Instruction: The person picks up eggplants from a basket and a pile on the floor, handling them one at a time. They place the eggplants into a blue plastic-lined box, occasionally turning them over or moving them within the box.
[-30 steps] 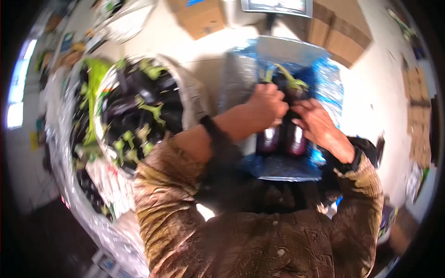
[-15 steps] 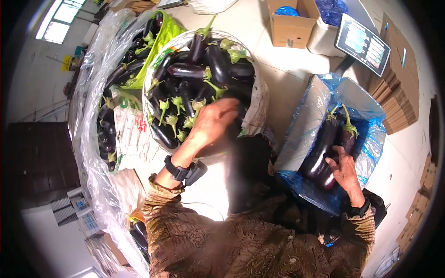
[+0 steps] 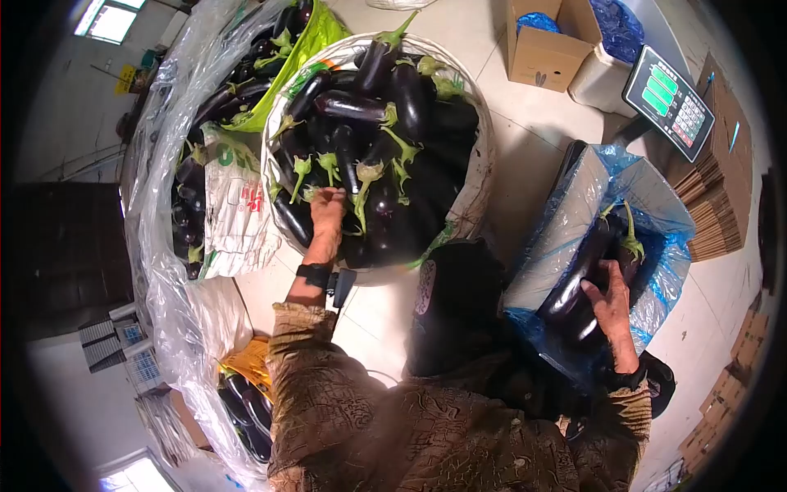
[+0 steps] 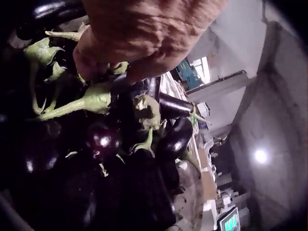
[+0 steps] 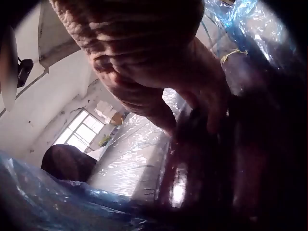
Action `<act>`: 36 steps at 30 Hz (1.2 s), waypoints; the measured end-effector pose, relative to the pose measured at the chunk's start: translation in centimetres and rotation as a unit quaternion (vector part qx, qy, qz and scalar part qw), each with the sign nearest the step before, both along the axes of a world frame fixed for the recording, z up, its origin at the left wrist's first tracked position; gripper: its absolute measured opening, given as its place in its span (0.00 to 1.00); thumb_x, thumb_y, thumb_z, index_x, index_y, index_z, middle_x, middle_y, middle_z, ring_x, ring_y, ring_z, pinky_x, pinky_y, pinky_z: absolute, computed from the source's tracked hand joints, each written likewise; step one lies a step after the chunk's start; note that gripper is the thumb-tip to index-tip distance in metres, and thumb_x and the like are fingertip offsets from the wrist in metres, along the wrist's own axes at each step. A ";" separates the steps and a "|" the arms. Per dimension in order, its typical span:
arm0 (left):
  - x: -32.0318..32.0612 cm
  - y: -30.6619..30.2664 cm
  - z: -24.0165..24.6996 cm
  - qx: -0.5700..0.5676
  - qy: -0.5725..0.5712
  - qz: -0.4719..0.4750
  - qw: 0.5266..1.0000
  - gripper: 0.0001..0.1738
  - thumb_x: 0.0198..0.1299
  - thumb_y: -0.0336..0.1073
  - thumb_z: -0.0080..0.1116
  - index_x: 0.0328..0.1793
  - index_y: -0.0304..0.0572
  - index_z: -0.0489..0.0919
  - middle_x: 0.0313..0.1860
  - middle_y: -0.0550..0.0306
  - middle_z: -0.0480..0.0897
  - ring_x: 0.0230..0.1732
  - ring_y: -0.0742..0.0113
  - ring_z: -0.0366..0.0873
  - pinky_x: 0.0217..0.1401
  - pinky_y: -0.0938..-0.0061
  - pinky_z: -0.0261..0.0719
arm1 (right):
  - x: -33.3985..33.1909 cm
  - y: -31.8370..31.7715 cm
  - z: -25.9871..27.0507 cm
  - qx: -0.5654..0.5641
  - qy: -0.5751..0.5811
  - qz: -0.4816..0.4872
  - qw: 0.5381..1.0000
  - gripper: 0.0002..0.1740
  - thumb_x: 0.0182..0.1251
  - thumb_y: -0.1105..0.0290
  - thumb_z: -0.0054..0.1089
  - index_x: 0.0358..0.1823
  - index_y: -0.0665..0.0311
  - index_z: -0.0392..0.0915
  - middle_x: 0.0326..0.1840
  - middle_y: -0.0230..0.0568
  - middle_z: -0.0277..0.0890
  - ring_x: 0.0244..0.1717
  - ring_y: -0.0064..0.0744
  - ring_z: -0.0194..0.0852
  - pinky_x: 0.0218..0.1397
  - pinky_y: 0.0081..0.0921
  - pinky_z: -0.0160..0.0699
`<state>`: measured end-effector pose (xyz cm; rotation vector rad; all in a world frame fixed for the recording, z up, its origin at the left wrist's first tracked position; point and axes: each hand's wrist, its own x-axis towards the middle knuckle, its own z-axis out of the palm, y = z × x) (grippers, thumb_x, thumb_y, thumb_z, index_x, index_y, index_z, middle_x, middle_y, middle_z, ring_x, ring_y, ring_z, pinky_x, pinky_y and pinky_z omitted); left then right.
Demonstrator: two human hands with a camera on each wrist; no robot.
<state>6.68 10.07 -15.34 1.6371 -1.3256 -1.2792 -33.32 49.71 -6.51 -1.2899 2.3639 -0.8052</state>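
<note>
At the lower left part of a round basket (image 3: 479,176) heaped with dark purple eggplants (image 3: 352,107), my left hand (image 3: 328,217) pinches an eggplant by its green stem end. The left wrist view shows thumb and fingers (image 4: 89,62) bent around a green cap, partly hidden by the hand. To the right, a box lined with blue plastic (image 3: 541,238) holds eggplants lying lengthwise. My right hand (image 3: 612,307) rests on a glossy eggplant (image 3: 566,295) in it, thumb and fingers spread apart. Beside that one lies another eggplant (image 3: 631,258) with a long green stem.
A scale display (image 3: 668,102) with green digits stands behind the lined box. Flattened cardboard (image 3: 725,164) leans at the right. An open carton (image 3: 549,61) and a white bin (image 3: 607,78) with blue plastic stand at the back. Clear plastic sheeting (image 3: 160,180) surrounds more eggplants at the left.
My left hand has moved left and down within the basket, from its right side to a stem at the lower left. The right hand stays on the eggplants in the box.
</note>
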 end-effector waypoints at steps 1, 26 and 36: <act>-0.5 -0.4 -0.5 -0.044 -0.088 -0.007 0.995 0.11 0.59 0.35 0.67 0.39 0.40 0.76 0.32 0.61 0.78 0.33 0.73 0.74 0.34 0.79 0.73 | 0.3 -0.4 0.8 0.033 -0.084 -0.035 0.995 0.28 0.61 0.74 0.66 0.63 0.69 0.68 0.41 0.54 0.83 0.39 0.39 0.84 0.46 0.30 0.80; -6.9 14.5 19.7 0.181 0.334 -0.079 0.922 0.26 0.68 0.49 0.58 0.63 0.40 0.70 0.45 0.41 0.82 0.24 0.66 0.77 0.21 0.84 0.75 | 0.8 2.1 2.8 0.140 -0.254 -0.015 0.957 0.37 0.63 0.64 0.63 0.69 0.78 0.62 0.42 0.60 0.82 0.48 0.56 0.81 0.55 0.40 0.76; -24.3 24.7 22.8 0.327 0.189 -0.382 0.843 0.30 0.72 0.46 0.48 0.77 0.50 0.58 0.46 0.57 0.77 0.34 0.74 0.75 0.31 0.81 0.72 | 0.7 3.8 1.6 0.080 -0.404 -0.085 0.907 0.25 0.67 0.67 0.58 0.63 0.72 0.73 0.61 0.59 0.76 0.61 0.48 0.77 0.65 0.35 0.72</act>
